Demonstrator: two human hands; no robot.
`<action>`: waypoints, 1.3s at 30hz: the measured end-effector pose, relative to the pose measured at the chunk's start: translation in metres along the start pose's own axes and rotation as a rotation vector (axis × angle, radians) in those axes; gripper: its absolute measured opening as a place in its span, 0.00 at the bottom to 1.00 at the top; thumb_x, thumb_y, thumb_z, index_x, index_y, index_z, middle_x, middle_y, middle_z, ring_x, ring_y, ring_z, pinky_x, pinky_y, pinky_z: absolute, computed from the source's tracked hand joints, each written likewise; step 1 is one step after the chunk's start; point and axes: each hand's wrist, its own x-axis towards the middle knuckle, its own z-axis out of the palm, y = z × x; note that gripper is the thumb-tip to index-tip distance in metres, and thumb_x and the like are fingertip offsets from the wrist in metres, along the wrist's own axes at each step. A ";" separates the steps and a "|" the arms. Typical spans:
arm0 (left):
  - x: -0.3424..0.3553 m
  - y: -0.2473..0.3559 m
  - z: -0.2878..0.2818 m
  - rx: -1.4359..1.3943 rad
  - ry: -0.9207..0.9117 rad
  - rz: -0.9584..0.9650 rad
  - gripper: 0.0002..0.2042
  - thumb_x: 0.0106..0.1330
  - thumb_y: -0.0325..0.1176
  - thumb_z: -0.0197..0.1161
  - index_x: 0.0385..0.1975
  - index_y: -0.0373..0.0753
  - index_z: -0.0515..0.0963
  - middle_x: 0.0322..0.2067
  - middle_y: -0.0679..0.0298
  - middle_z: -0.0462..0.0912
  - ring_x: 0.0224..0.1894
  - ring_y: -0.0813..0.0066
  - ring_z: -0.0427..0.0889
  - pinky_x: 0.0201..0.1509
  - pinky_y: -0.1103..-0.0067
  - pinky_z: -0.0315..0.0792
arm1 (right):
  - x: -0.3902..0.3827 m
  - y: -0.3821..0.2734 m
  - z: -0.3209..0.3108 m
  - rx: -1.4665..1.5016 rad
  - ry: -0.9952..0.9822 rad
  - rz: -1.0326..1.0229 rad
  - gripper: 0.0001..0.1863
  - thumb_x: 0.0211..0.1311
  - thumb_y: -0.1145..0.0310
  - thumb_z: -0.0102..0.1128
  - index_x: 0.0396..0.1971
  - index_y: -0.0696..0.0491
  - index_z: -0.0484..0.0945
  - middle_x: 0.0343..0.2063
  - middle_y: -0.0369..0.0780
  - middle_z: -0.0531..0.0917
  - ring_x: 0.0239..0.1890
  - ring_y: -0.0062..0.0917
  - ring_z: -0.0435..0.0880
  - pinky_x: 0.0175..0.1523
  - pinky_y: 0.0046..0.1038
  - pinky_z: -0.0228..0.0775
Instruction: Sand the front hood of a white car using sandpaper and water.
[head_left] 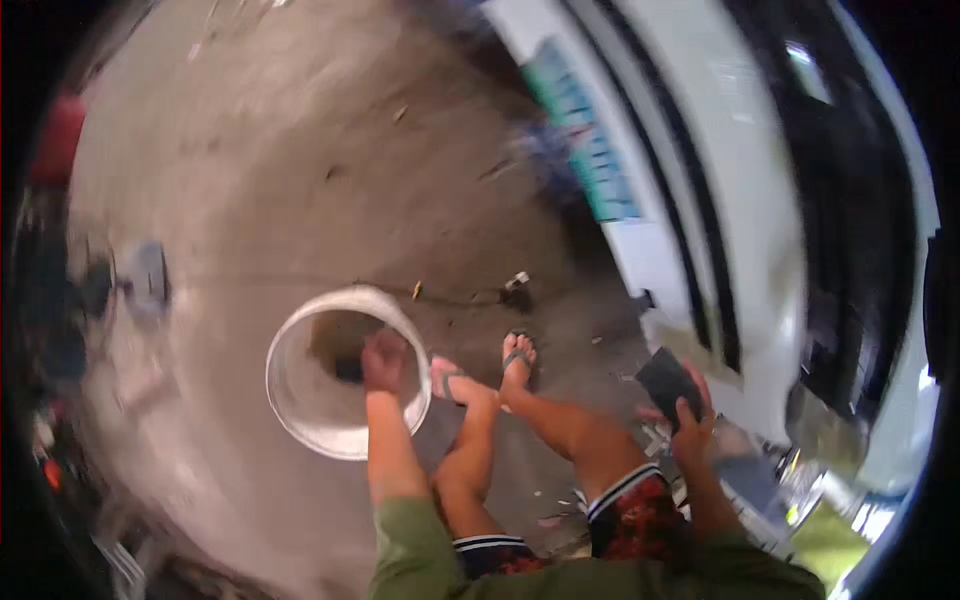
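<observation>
My left hand [385,362] is over the mouth of a white round bucket [288,420], its fingers smeared by motion. A dark patch lies beside it inside the bucket, and I cannot make out whether it is an object or shadow. To the right, my right hand [692,425] grips a dark grey rectangular pad or folded sheet [668,384], with the thumb across its near side and fingers along its right edge. The pad is close to the lower edge of a large white panel [755,200] with dark bands, which looks like a vehicle's body.
My feet in flip-flops [516,358] stand just right of the bucket. Small debris [515,292] lies on the brown floor [240,200]. A teal and white printed sheet [590,150] runs along the panel. A grey object [148,278] sits far left, and clutter [830,510] lies lower right.
</observation>
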 end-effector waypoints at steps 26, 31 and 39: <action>-0.452 0.359 0.560 0.663 -0.870 1.068 0.13 0.73 0.37 0.51 0.39 0.35 0.79 0.32 0.65 0.79 0.36 0.76 0.77 0.42 0.77 0.73 | -0.182 -0.251 -0.429 -1.351 1.040 -0.762 0.34 0.51 0.70 0.63 0.61 0.57 0.66 0.64 0.48 0.67 0.69 0.41 0.62 0.74 0.48 0.45; -0.449 0.328 0.535 0.741 -0.702 0.716 0.17 0.72 0.33 0.53 0.57 0.32 0.71 0.53 0.56 0.75 0.49 0.68 0.78 0.54 0.72 0.74 | -0.069 -0.387 -0.343 -1.274 0.990 -0.899 0.31 0.64 0.60 0.54 0.65 0.56 0.62 0.66 0.46 0.65 0.71 0.38 0.57 0.75 0.42 0.44; -0.351 0.385 0.266 0.678 -0.237 0.702 0.18 0.72 0.35 0.50 0.59 0.38 0.69 0.44 0.58 0.78 0.42 0.70 0.79 0.47 0.76 0.74 | -0.160 -0.302 -0.426 -1.698 0.596 -0.654 0.36 0.55 0.59 0.64 0.64 0.52 0.66 0.67 0.42 0.64 0.72 0.34 0.56 0.75 0.46 0.41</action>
